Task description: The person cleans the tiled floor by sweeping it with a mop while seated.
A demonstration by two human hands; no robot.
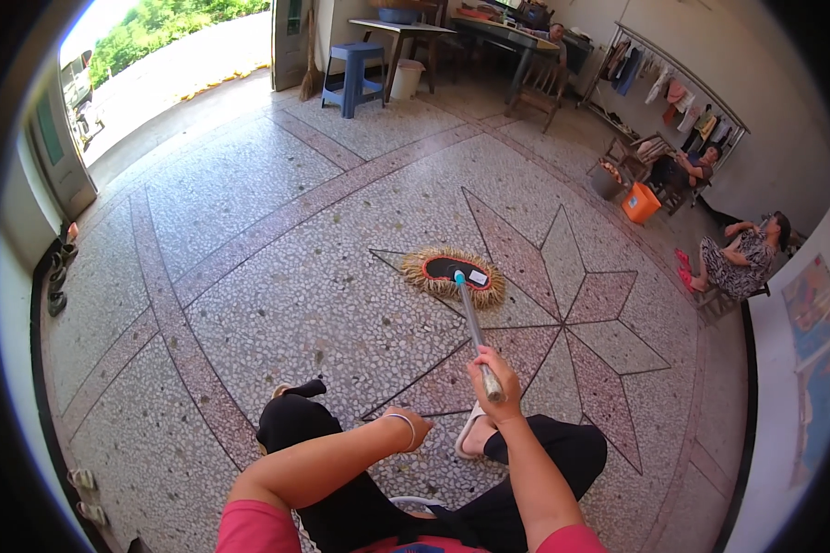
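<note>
My right hand [496, 383] grips the upper end of a mop's metal pole [472, 319]. From there the pole runs away from me to a teal joint on the flat mop head [449, 268]. The head is oval, with tan string fringe, a black centre edged in red and a white label. It rests on the terrazzo floor [304, 297], beside an inlaid star pattern. My left hand [415, 428], with a bracelet at its wrist, hangs above the floor between my knees. Its fingers look curled, with nothing visible in them.
A blue plastic stool [353, 79] and a white bucket [407, 78] stand near the table [404, 29]. Two seated people, an orange bin [640, 202] and a clothes rack [678, 76] line the right side. Shoes [57, 280] lie along the left wall, near an open doorway.
</note>
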